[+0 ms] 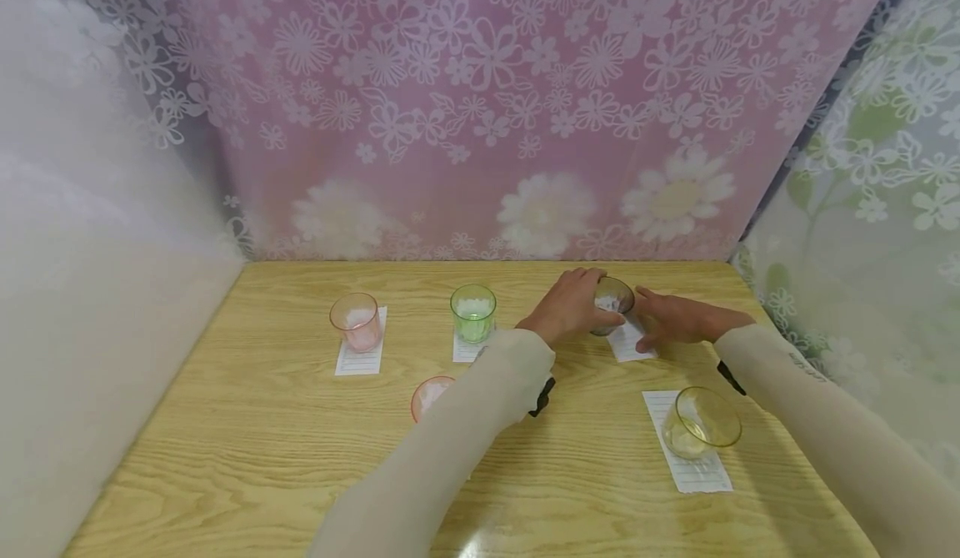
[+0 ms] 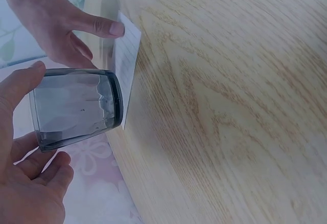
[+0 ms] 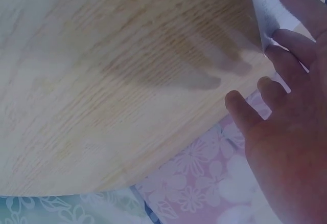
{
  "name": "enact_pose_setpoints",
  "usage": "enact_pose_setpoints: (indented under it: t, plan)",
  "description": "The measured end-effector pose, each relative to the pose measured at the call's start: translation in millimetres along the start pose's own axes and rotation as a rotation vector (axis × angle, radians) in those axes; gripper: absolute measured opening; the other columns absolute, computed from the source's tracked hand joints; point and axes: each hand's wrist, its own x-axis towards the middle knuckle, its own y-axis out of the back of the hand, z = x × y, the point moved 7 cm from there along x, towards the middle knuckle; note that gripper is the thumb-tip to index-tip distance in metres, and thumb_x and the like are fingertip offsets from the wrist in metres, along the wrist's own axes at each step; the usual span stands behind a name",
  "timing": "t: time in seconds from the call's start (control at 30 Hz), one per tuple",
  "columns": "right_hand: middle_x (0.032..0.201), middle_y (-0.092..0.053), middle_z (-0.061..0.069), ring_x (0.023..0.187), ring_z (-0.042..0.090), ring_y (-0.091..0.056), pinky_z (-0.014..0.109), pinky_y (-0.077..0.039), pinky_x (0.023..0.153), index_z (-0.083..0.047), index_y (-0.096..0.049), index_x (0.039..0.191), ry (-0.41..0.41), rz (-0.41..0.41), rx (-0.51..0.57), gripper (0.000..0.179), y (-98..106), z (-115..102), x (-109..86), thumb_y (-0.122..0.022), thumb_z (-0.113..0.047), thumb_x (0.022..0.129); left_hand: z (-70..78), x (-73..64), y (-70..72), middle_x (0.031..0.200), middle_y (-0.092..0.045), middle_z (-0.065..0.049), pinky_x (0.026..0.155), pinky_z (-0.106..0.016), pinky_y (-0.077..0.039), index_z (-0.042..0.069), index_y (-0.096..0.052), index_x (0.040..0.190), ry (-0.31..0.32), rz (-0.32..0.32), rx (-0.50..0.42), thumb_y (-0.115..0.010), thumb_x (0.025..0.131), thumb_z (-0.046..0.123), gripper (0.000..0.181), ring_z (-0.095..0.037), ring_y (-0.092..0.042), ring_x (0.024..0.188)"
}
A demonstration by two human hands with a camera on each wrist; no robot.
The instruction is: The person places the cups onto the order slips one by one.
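Note:
At the back right of the table, my left hand (image 1: 573, 304) holds a smoky grey glass (image 2: 76, 109) near its rim, between thumb and fingers. White material shows inside the glass. Its base is over a lined paper slip (image 1: 630, 343), and I cannot tell whether it touches. My right hand (image 1: 678, 318) is on the glass's right side, fingers extended. In the left wrist view, the right thumb lies at the edge of the slip. The right wrist view shows the right hand (image 3: 294, 127) with spread fingers beside the paper.
A pink glass (image 1: 360, 324) and a green glass (image 1: 473, 314) stand on paper slips at the back. A red-rimmed glass (image 1: 427, 395) is partly hidden by the left sleeve. Front right, a yellow glass (image 1: 697, 424) stands on a slip. Floral cloth (image 1: 487, 108) hangs behind the table.

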Motion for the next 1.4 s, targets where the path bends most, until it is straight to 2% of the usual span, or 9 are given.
enact_pose_setpoints:
  t: [0.13,0.23,0.37,0.57,0.63,0.77,1.0,1.2,1.4]
  plan:
    - [0.174,-0.012,0.041,0.153,0.064,-0.032,0.079,-0.038,0.116,0.000,-0.037,0.167,0.028,0.037,0.006,0.098,-2,0,2.2,-0.083,-0.048,0.096,2.8,0.0,-0.6,0.170,-0.048,-0.002,0.124,-0.039,-0.047,0.019,-0.042,0.168,-0.013,0.001,-0.011,-0.076,0.102,0.051,0.081,-0.022,-0.044,0.158]
    - [0.176,-0.021,0.034,0.154,0.059,-0.037,0.076,-0.040,0.116,-0.004,-0.041,0.166,0.053,0.061,0.000,0.094,-5,-1,4.6,-0.084,-0.048,0.095,4.2,-0.8,-0.6,0.170,-0.048,-0.002,0.124,-0.039,-0.046,0.018,-0.042,0.168,-0.018,0.001,-0.018,-0.076,0.102,0.050,0.081,-0.022,-0.044,0.158]
    - [0.176,-0.027,0.029,0.156,0.055,-0.038,0.075,-0.040,0.118,-0.006,-0.030,0.171,0.056,0.081,0.028,0.103,-7,-2,3.9,-0.084,-0.051,0.094,6.0,-1.1,-0.5,0.170,-0.048,-0.002,0.124,-0.038,-0.047,0.017,-0.041,0.169,-0.025,0.000,-0.024,-0.076,0.102,0.049,0.082,-0.021,-0.044,0.158]
    - [0.169,-0.041,0.030,0.152,0.054,-0.045,0.071,-0.045,0.115,-0.011,-0.057,0.152,0.093,0.124,0.001,0.074,-10,-9,-0.7,-0.083,-0.051,0.095,10.4,0.4,-1.4,0.169,-0.048,-0.002,0.123,-0.038,-0.047,0.017,-0.041,0.169,-0.040,0.002,-0.023,-0.075,0.103,0.048,0.080,-0.022,-0.045,0.157]
    - [0.166,-0.045,0.030,0.149,0.053,-0.049,0.070,-0.047,0.114,-0.012,-0.060,0.147,0.106,0.139,-0.001,0.069,-11,-10,-1.7,-0.083,-0.050,0.095,10.8,0.9,-2.5,0.170,-0.048,-0.002,0.125,-0.037,-0.046,0.017,-0.041,0.169,-0.037,0.000,-0.023,-0.075,0.103,0.048,0.081,-0.021,-0.044,0.158]
    - [0.163,-0.049,0.026,0.146,0.049,-0.054,0.068,-0.049,0.113,-0.013,-0.058,0.146,0.102,0.150,0.011,0.067,-13,-9,-1.8,-0.083,-0.050,0.096,10.7,2.0,-6.4,0.171,-0.046,-0.001,0.126,-0.038,-0.044,0.019,-0.041,0.169,-0.031,-0.009,-0.035,-0.076,0.102,0.049,0.082,-0.021,-0.042,0.160]
    - [0.168,-0.043,0.026,0.145,0.048,-0.056,0.066,-0.052,0.110,-0.005,-0.042,0.163,0.084,0.155,0.034,0.091,-15,-7,-5.5,-0.083,-0.051,0.095,8.2,3.7,-16.5,0.172,-0.045,0.000,0.126,-0.038,-0.045,0.019,-0.041,0.169,-0.046,-0.014,-0.054,-0.076,0.102,0.049,0.082,-0.022,-0.042,0.159]
    - [0.166,-0.048,0.024,0.144,0.049,-0.056,0.066,-0.052,0.110,-0.006,-0.046,0.158,0.098,0.163,0.040,0.085,-15,-11,-9.3,-0.082,-0.051,0.096,7.1,6.5,-24.3,0.171,-0.046,-0.001,0.126,-0.039,-0.045,0.019,-0.041,0.169,-0.044,-0.009,-0.077,-0.077,0.102,0.048,0.082,-0.023,-0.042,0.160]
    - [0.169,-0.044,0.026,0.144,0.051,-0.056,0.067,-0.052,0.110,-0.001,-0.032,0.169,0.100,0.157,0.054,0.102,-16,-9,-14.3,-0.082,-0.051,0.096,9.2,8.1,-31.2,0.170,-0.048,-0.001,0.125,-0.038,-0.046,0.018,-0.041,0.169,-0.053,-0.009,-0.079,-0.076,0.102,0.049,0.081,-0.023,-0.043,0.159]
